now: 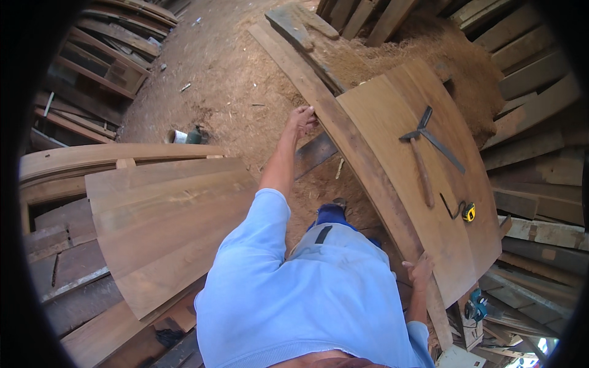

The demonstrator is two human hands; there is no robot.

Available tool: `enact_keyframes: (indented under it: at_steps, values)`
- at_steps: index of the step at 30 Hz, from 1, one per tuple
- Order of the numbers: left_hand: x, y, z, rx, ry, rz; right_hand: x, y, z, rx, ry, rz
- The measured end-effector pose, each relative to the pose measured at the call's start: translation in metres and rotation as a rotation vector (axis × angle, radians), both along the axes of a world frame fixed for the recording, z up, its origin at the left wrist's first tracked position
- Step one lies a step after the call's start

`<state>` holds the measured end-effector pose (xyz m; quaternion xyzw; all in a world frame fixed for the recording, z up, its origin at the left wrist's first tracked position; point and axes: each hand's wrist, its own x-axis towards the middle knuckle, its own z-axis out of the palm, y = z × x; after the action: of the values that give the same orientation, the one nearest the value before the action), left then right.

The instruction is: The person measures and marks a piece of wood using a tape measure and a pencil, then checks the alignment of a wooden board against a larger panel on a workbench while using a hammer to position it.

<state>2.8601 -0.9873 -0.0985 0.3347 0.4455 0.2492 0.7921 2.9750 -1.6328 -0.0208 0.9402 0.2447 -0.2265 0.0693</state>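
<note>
A long narrow wooden plank (354, 144) runs along the near edge of a wide wooden panel (392, 116) on my right. Its far part is gripped by my left hand (302, 121), the fingers closed at the edge. Lower down, my right hand (419, 270) is closed around the plank's near part, with some fingers hidden. On the panel lie a hammer (422, 175) with a wooden handle and a dark metal square (443, 150) touching near the hammer's head. Beside them is a yellow and black tape measure (469, 212) with a dark curved piece next to it.
Another wide wooden panel (172, 221) lies on my left, beside a curved wooden frame (110, 153). Stacked boards (540, 122) line the right side. A teal power tool (475, 305) sits below the right panel. A white container (177, 136) stands on the sawdust-covered ground (215, 73).
</note>
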Motion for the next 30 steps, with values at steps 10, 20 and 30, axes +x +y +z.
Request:
enact_keyframes:
  at_steps: [10,20,30]
  values:
    - [0.0,0.009,-0.014,0.037,-0.016,-0.04,0.001,0.0,0.003,0.039,-0.019,0.046]
    - [0.004,0.0,0.001,0.047,-0.018,-0.01,-0.002,0.008,0.012,-0.005,-0.012,-0.014]
    - [0.004,0.005,-0.017,0.023,-0.046,0.041,-0.004,0.012,0.014,0.005,-0.021,-0.026]
